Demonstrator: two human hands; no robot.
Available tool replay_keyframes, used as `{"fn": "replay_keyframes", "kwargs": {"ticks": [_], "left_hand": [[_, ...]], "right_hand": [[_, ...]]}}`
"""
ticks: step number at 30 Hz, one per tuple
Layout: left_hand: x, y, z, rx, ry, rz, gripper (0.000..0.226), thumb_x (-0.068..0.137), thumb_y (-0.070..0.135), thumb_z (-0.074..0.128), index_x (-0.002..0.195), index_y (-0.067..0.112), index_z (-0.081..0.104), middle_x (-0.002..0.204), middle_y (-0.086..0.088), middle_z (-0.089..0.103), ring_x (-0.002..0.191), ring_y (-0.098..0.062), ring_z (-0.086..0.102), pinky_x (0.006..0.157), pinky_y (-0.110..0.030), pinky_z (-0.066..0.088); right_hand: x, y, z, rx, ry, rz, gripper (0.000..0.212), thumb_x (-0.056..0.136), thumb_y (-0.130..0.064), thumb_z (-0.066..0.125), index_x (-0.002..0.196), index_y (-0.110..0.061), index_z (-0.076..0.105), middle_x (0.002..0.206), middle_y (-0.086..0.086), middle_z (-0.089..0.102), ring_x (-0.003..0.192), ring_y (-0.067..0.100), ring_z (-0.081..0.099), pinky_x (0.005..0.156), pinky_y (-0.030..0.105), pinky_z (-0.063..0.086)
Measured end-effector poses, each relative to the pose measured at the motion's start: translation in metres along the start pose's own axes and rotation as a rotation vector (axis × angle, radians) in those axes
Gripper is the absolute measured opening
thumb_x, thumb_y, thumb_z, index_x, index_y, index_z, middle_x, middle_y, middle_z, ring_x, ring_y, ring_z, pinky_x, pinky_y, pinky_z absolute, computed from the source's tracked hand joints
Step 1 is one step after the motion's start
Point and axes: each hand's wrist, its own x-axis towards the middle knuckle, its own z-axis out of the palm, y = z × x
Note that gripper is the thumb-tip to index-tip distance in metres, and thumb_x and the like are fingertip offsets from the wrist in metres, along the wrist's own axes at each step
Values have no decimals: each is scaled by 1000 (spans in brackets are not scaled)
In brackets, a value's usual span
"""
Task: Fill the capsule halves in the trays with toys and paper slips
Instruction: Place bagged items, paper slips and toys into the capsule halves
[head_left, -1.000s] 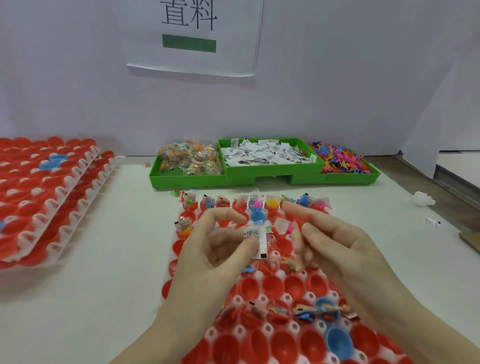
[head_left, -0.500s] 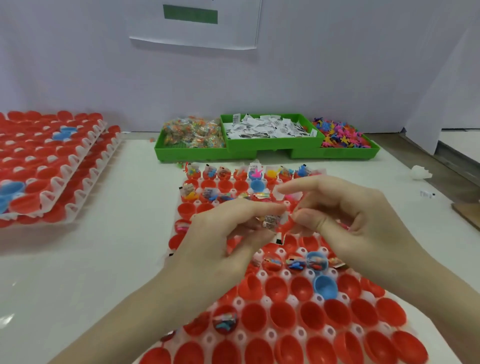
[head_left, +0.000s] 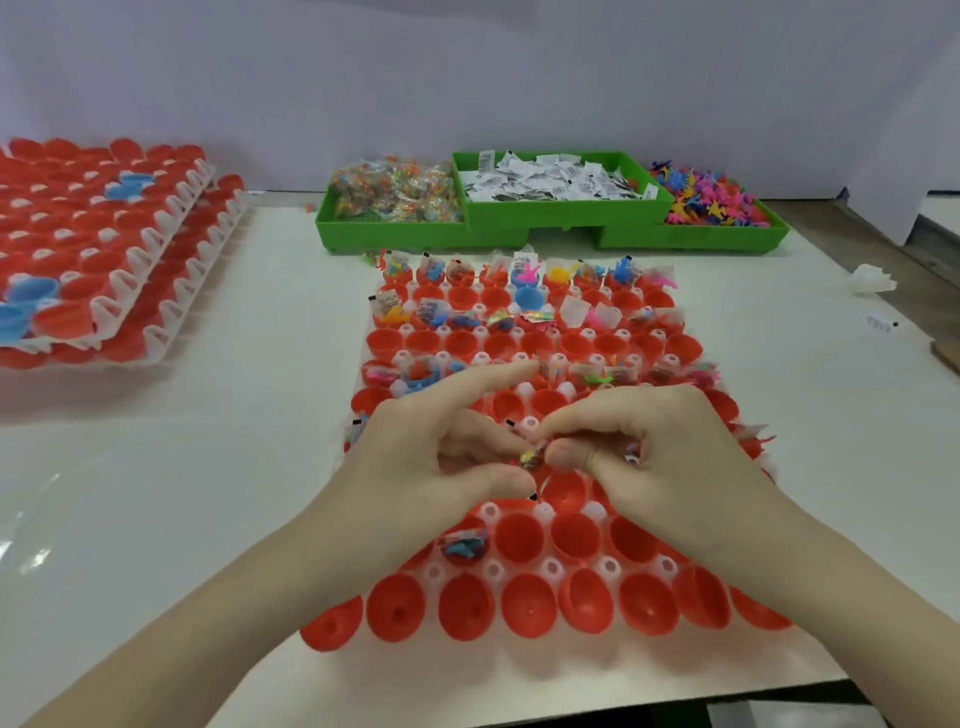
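Observation:
A white tray of red capsule halves (head_left: 530, 605) lies in front of me. Its far rows hold toys and paper slips; one near half holds a toy packet (head_left: 464, 544). Both hands meet over the tray's middle. My right hand (head_left: 670, 457) pinches a small colourful toy packet (head_left: 532, 458) between thumb and forefinger. My left hand (head_left: 441, 460) has its forefinger stretched out, its other fingers and thumb curled, and a black-edged paper slip (head_left: 535, 494) shows at its thumb tip.
Three green bins stand at the back: bagged toys (head_left: 395, 195), paper slips (head_left: 550, 179), loose coloured toys (head_left: 711, 202). Stacked trays of red halves (head_left: 104, 270) lie at the left. A white crumpled piece (head_left: 872, 278) and a stray slip (head_left: 880, 322) lie at the right.
Both hands have come toward me along the tray and closed together. The toy packet now sits in my right hand's pinch.

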Motion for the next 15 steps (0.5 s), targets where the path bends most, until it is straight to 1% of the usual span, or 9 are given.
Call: {"fn": "replay_keyframes", "kwargs": {"ticks": [2,4,6,7,9,10,11,13,15], "left_hand": [[-5,-4,3,20,26,-24,50,64,6,76,97,41,61,76,8,71,69,-3,67,68,-14,52],[-10,-8,5,113,30,-13,38,65,12,78,87,38,62,75,7,68,72,-3,66,68,-15,53],[-14,-11,4,366,17,76,25,67,31,79,84,36,61,75,13,61,76,-3,61,69,-18,51],[-15,-12,2,530,-1,135,24,67,45,73,85,34,63,77,16,58,75,-3,58,69,-20,48],[-19,-12,1,796,-45,179,44,66,65,52,83,27,68,78,15,56,74,-6,56,70,-24,42],[-20,-13,1,891,-50,187,51,65,69,45,79,26,69,75,14,56,72,-8,56,70,-25,39],[-21,-15,2,957,-61,190,53,65,71,41,75,27,70,73,14,56,70,-9,56,70,-25,37],[-23,-14,3,1012,-82,166,54,65,71,38,70,28,70,70,15,56,68,-7,55,72,-23,33],[-24,-17,3,1014,-78,175,52,66,70,38,68,28,69,69,16,56,67,-6,53,73,-23,32]], "right_hand": [[-2,0,3,-75,-56,29,10,76,-10,72,78,-19,74,72,-7,63,68,4,56,66,17,43],[-5,1,6,-153,-111,47,7,80,-14,68,78,-17,73,74,-6,61,70,8,57,64,29,48],[-10,-2,9,-300,-98,-13,12,80,-20,62,74,-15,72,71,-5,62,66,14,60,54,33,50],[-12,-4,12,-339,-78,-59,15,77,-22,60,71,-15,71,68,-5,61,62,15,60,48,31,48],[-16,-5,14,-365,-59,-103,22,79,-25,55,65,-15,69,64,-5,60,57,16,59,44,28,46],[-18,-5,15,-394,-57,-127,25,80,-24,53,64,-15,69,63,-4,60,55,17,58,43,27,46],[-18,-7,17,-435,-53,-152,23,79,-21,55,62,-14,68,61,-3,60,53,17,56,42,26,45],[-19,-6,21,-537,-83,-206,9,67,-9,69,59,-13,67,59,-1,58,52,17,54,41,26,43],[-20,-10,21,-572,-143,-222,15,54,-2,76,57,-13,66,59,-1,57,53,17,52,41,27,42]]}}
